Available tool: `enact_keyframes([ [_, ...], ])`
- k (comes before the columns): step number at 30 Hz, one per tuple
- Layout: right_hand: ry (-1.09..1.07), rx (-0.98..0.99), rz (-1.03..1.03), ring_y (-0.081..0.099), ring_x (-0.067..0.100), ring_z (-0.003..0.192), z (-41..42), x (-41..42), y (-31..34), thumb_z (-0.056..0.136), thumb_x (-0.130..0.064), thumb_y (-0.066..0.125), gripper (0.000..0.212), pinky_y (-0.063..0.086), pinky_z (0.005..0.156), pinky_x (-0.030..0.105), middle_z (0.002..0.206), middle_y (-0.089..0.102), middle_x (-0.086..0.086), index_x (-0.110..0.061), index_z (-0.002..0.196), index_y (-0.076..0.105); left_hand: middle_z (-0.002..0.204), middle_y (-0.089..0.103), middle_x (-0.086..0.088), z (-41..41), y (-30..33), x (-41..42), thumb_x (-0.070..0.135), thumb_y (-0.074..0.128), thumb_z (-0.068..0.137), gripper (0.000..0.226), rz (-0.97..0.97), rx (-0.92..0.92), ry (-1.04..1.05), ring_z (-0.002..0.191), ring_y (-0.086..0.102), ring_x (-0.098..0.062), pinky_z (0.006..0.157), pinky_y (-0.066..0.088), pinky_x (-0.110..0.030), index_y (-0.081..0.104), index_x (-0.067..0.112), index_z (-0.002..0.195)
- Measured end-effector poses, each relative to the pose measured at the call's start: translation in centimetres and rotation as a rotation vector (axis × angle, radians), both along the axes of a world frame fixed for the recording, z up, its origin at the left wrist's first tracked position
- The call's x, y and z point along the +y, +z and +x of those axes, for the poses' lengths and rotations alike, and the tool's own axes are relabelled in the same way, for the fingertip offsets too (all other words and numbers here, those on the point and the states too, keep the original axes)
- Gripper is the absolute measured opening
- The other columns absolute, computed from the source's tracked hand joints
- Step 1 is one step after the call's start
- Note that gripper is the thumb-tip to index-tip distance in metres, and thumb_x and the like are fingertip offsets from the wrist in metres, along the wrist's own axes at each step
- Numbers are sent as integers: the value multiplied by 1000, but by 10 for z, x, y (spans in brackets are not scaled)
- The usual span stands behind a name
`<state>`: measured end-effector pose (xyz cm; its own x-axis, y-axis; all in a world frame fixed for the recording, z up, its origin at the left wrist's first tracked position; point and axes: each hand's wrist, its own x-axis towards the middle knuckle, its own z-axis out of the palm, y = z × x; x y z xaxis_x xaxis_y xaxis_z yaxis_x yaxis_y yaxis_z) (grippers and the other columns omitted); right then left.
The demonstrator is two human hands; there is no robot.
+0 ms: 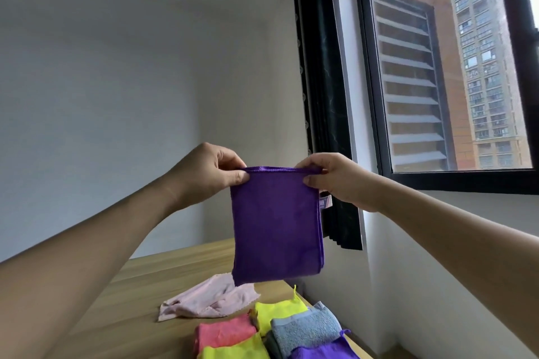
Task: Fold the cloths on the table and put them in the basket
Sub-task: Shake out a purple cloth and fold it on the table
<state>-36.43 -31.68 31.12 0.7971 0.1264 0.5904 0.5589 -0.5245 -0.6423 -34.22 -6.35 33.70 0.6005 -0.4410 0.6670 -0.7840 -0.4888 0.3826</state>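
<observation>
1. Purple cloth [277,224]: a folded rectangle of fine-napped microfibre with a stitched hem along its top edge, held up in the air above the wooden table [140,288], clear of its surface. It hung straight, with doubled layers visible down its right edge and a small pale label protruding beside that edge.
2. Left hand [208,173]: closed in a pinch on the purple cloth's upper left corner, thumb in front and fingers behind.
3. Right hand [335,178]: closed in a like pinch on the upper right corner, so that the hem ran taut and level between the two hands.
4. Pink cloth [208,299]: a thin, pale, crumpled piece with a zigzag-cut edge, lying unfolded on the table below and to the left of the purple cloth.
5. Folded cloths lay grouped below the purple cloth at the near right of the table: a coral terry cloth [224,332], a yellow cloth [277,312] with a small hanging loop, a second yellow cloth [236,351], a grey-blue looped-pile towel [306,326] and a second purple cloth [323,350]. Whether they rested in a container could not be told.
6. Table: a pale wood-grain top with a straight edge, below the purple cloth.
7. Window [449,73]: a dark-framed pane to the right of the purple cloth, with a pleated black curtain [323,96] beside it.
</observation>
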Motion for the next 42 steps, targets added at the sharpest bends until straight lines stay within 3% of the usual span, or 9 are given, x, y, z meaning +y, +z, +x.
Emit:
enact_keyframes([
  [3,-67,-51,-44,57,16,81,11,8,-2,92,1,53,46,54,80,40,89,56,-1,-25,130,53,78,69,-8,5,-7,-1,13,73,83,8,-131,-20,-16,68,61,-13,66,49,-26,66,10,82],
  [7,-195,-63,-246,56,19,76,30,21,-10,87,1,45,26,53,69,40,86,61,5,-12,93,67,77,56,-2,24,-23,4,9,63,88,14,0,-22,-29,64,50,-10,62,46,-27,63,22,92],
  [13,-111,148,33,28,14,60,76,35,-40,87,-7,35,20,22,51,29,67,33,2,-15,69,39,110,67,17,65,-62,2,23,60,94,35,162,260,-162,100,63,2,90,49,-15,58,28,128],
  [17,-81,205,-56,32,11,58,109,41,-67,90,-7,35,21,26,47,23,67,38,0,-13,72,45,103,67,9,100,-105,-4,29,57,94,21,396,209,25,95,63,-9,85,52,-31,59,26,115],
  [22,-149,241,-130,44,12,67,147,46,-95,91,-12,38,19,36,56,26,75,50,-4,-14,91,57,74,51,2,134,-136,-10,20,38,101,23,138,274,63,66,44,-12,63,36,-29,52,6,89],
  [27,-179,253,-242,47,15,76,193,59,-124,91,-13,38,18,37,56,24,84,54,-2,-14,92,57,69,61,-2,177,-155,4,59,45,92,52,344,233,202,66,57,-19,65,44,-35,59,10,81],
  [33,-155,248,-191,49,17,81,263,77,-165,88,-8,41,18,38,62,25,86,56,-1,-16,92,57,70,62,3,244,-174,32,23,66,82,12,346,532,84,64,56,-12,62,44,-29,62,12,85],
  [39,-113,-12,221,54,9,73,332,96,-196,87,1,49,29,44,67,22,80,60,-8,-26,84,56,60,53,1,316,-204,45,13,61,82,19,151,-36,382,62,51,-27,54,41,-33,46,17,70],
  [42,-114,-141,131,55,10,79,344,102,-216,85,3,46,27,44,71,18,89,62,-4,-21,95,56,69,53,7,331,-222,56,8,57,77,16,231,-172,392,67,50,-24,56,41,-35,47,20,75],
])
